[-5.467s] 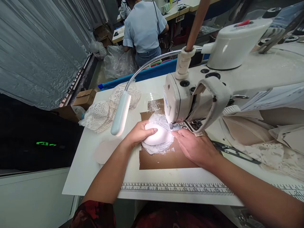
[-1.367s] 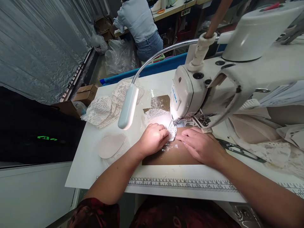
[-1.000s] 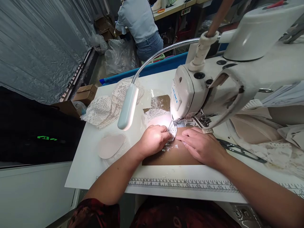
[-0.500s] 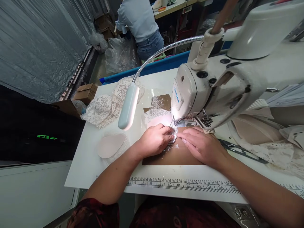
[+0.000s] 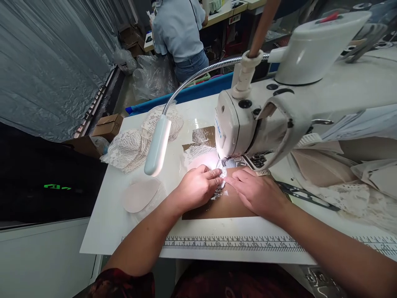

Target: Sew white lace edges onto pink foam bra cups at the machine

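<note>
The bare left hand pinches a rounded pale fabric piece with white lace, partly under the white metal sewing machine; I cannot tell whether the bare right hand, just right, grips it.

Grey curtain, brown cardboard box

lace piece partly hidden by left hand
</note>
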The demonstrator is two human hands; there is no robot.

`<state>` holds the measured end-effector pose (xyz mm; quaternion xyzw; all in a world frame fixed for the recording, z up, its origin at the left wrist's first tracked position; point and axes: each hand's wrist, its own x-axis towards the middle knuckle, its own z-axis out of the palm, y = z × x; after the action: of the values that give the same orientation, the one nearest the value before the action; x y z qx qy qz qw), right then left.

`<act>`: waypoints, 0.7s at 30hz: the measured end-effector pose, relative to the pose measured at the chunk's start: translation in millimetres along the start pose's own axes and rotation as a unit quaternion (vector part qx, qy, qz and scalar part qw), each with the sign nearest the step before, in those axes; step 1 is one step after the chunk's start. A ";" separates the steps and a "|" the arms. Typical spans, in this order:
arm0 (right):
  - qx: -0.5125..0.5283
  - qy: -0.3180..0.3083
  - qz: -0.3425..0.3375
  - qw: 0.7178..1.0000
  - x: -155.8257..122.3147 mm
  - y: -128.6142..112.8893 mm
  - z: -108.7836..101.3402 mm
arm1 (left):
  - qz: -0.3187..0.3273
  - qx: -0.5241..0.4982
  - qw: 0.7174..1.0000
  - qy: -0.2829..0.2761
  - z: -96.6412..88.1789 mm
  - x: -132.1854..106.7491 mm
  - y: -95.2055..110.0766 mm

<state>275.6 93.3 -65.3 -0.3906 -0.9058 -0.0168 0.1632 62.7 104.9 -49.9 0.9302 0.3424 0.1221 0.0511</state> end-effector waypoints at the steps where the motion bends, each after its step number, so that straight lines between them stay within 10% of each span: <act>1: -0.003 0.002 0.005 1.000 0.2 0.4 0.3 | -0.001 0.002 1.000 0.003 0.6 0.8 0.1; 21: -0.043 0.044 0.096 0.994 0.0 5.1 12.8 | -0.058 0.009 0.998 -0.002 2.6 3.8 -5.1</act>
<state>275.6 98.9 -78.0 -0.4810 -0.8546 -0.0571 0.1870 63.0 111.3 -52.6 0.9093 0.3969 0.1140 0.0509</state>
